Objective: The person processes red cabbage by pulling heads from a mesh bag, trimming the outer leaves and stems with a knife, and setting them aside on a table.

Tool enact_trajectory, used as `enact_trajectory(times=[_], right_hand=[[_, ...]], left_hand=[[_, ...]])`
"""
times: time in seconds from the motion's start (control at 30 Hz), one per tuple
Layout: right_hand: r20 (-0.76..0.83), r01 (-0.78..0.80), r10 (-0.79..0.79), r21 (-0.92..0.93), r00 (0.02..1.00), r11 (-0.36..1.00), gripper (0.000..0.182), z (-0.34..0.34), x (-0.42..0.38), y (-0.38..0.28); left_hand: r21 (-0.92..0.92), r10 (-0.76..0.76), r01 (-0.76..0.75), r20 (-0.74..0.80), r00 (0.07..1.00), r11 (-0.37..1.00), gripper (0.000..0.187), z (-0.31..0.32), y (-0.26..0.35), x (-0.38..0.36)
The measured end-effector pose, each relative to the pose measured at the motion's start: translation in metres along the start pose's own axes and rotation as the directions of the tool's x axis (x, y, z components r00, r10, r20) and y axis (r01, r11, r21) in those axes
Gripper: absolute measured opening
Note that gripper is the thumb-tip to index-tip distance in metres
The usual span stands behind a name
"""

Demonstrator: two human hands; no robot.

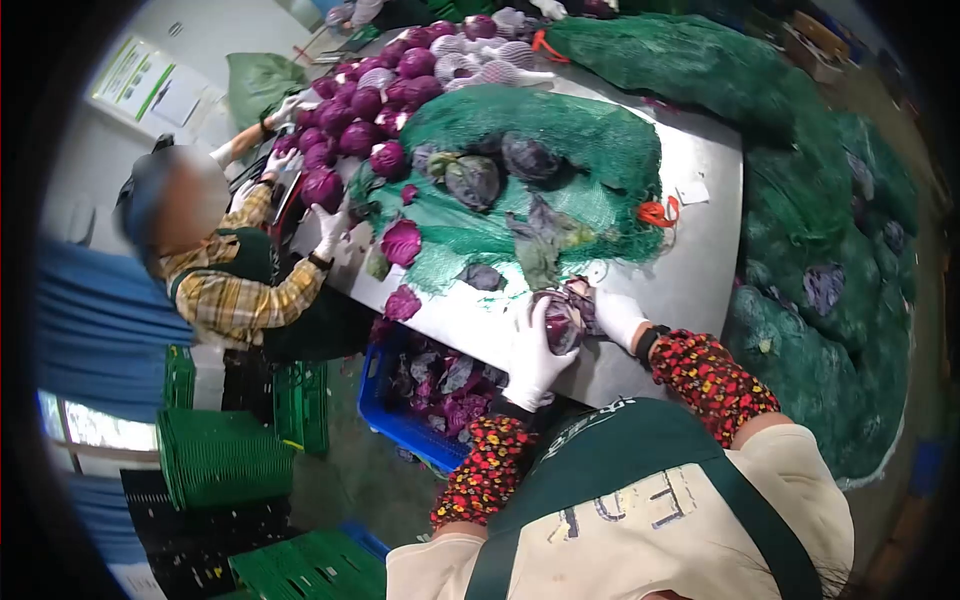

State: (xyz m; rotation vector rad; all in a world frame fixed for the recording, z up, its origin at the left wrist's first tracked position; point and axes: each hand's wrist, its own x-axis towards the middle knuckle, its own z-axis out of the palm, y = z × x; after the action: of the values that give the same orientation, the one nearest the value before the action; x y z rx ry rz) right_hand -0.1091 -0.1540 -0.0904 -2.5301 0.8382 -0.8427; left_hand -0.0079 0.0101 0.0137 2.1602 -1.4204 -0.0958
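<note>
Near the front edge of the metal table (700, 290), my white-gloved left hand (537, 355) is wrapped round the left side of a red cabbage (562, 324). At the cabbage's right side is my right hand (617, 316), also gloved, by some dark outer leaves (580, 293); its fingertips are partly hidden. Just beyond, a loose dark leaf (540, 240) lies on a green mesh sack (610, 180). Two unpeeled cabbages, one of them near the middle (472, 182), rest on the sack.
Peeled purple cabbages (365, 103) are heaped at the far left. A co-worker (240, 270) stands at the left side, gloved hands at the heap. Below the table edge, a blue crate (400, 418) holds leaves. Full green sacks (820, 300) lie right; green crates (215, 455) stand lower left.
</note>
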Motion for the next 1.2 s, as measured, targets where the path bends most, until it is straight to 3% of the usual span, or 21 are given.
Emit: enact_trajectory(times=[0.03, 0.13, 0.2, 0.27, 0.4, 0.53, 0.57, 0.6, 0.63, 0.7, 0.8, 0.83, 0.93, 0.97, 1.0, 1.07, 1.13, 1.2], right_hand=[[0.035, 0.004, -0.002, -0.070, 0.999, 0.998, 0.020, -0.002, -0.005, 0.001], [0.389, -0.075, 0.092, -0.060, 0.917, 0.995, 0.021, -0.013, 0.000, -0.002], [0.402, -0.135, 0.157, -0.082, 0.902, 0.987, 0.021, -0.014, -0.003, -0.002], [0.410, -0.180, 0.206, -0.101, 0.889, 0.978, 0.021, -0.020, -0.005, -0.006], [0.439, -0.252, 0.244, -0.041, 0.865, 0.967, 0.025, -0.029, -0.011, -0.001], [0.444, -0.375, 0.302, 0.086, 0.844, 0.923, 0.027, -0.060, -0.013, -0.008], [0.413, -0.400, 0.294, 0.199, 0.862, 0.894, 0.028, -0.069, -0.010, -0.015], [0.395, -0.425, 0.310, 0.246, 0.865, 0.871, 0.028, -0.071, -0.009, -0.017], [0.378, -0.446, 0.326, 0.293, 0.867, 0.846, 0.028, -0.074, -0.009, -0.019], [0.281, -0.332, 0.216, 0.481, 0.935, 0.811, 0.032, -0.065, -0.010, -0.016], [0.573, -0.534, 0.222, 0.460, 0.789, 0.709, 0.036, -0.093, 0.006, -0.040], [0.574, -0.478, 0.189, 0.408, 0.797, 0.777, 0.042, -0.093, 0.004, -0.039], [0.627, -0.492, 0.158, 0.404, 0.763, 0.772, 0.049, -0.105, 0.012, -0.044], [0.657, -0.524, 0.156, 0.410, 0.737, 0.747, 0.052, -0.112, 0.015, -0.046], [0.658, -0.526, 0.156, 0.412, 0.737, 0.744, 0.052, -0.105, 0.012, -0.044], [0.410, -0.343, 0.141, 0.476, 0.901, 0.810, 0.049, -0.089, 0.001, -0.037], [0.449, -0.364, 0.155, 0.428, 0.880, 0.827, 0.049, -0.096, 0.007, -0.043], [0.602, -0.520, 0.261, 0.307, 0.755, 0.797, 0.051, -0.106, 0.011, -0.052]], left_hand=[[-0.101, 0.042, -0.045, -0.029, 0.999, 0.994, 0.099, -0.005, -0.019, -0.006], [-0.415, -0.231, 0.236, 0.062, 0.971, 0.879, 0.100, -0.005, -0.071, -0.032], [-0.489, -0.296, 0.302, 0.093, 0.951, 0.818, 0.101, 0.004, -0.087, -0.048], [-0.746, -0.382, 0.267, 0.018, 0.924, 0.611, 0.098, 0.014, -0.087, -0.057], [-0.762, -0.464, 0.297, -0.006, 0.886, 0.575, 0.098, 0.015, -0.069, -0.053], [-0.843, -0.391, 0.227, 0.022, 0.920, 0.487, 0.102, 0.024, -0.051, -0.036], [-0.780, -0.365, 0.252, 0.033, 0.930, 0.573, 0.104, 0.017, -0.038, -0.030], [-0.840, -0.341, 0.252, 0.085, 0.936, 0.481, 0.103, 0.020, -0.032, -0.023], [-0.831, -0.317, 0.249, 0.093, 0.944, 0.498, 0.103, 0.029, -0.032, -0.020], [-0.819, -0.258, 0.229, 0.103, 0.961, 0.526, 0.103, 0.032, -0.022, -0.009], [-0.755, -0.163, 0.220, 0.151, 0.975, 0.618, 0.105, 0.032, -0.033, 0.002], [-0.753, -0.161, 0.249, 0.189, 0.969, 0.610, 0.107, 0.028, -0.032, 0.005], [-0.678, -0.238, 0.332, 0.231, 0.943, 0.656, 0.100, 0.017, -0.025, 0.019], [-0.604, -0.227, 0.289, 0.179, 0.957, 0.743, 0.096, 0.020, -0.029, 0.020], [-0.601, -0.228, 0.291, 0.182, 0.957, 0.744, 0.096, 0.018, -0.028, 0.022], [-0.363, -0.174, 0.209, 0.127, 0.977, 0.908, 0.096, 0.008, -0.013, 0.027], [-0.326, -0.190, 0.238, 0.173, 0.966, 0.915, 0.096, -0.003, 0.005, 0.037], [-0.212, -0.160, 0.193, 0.162, 0.974, 0.958, 0.097, -0.002, 0.010, 0.036]])
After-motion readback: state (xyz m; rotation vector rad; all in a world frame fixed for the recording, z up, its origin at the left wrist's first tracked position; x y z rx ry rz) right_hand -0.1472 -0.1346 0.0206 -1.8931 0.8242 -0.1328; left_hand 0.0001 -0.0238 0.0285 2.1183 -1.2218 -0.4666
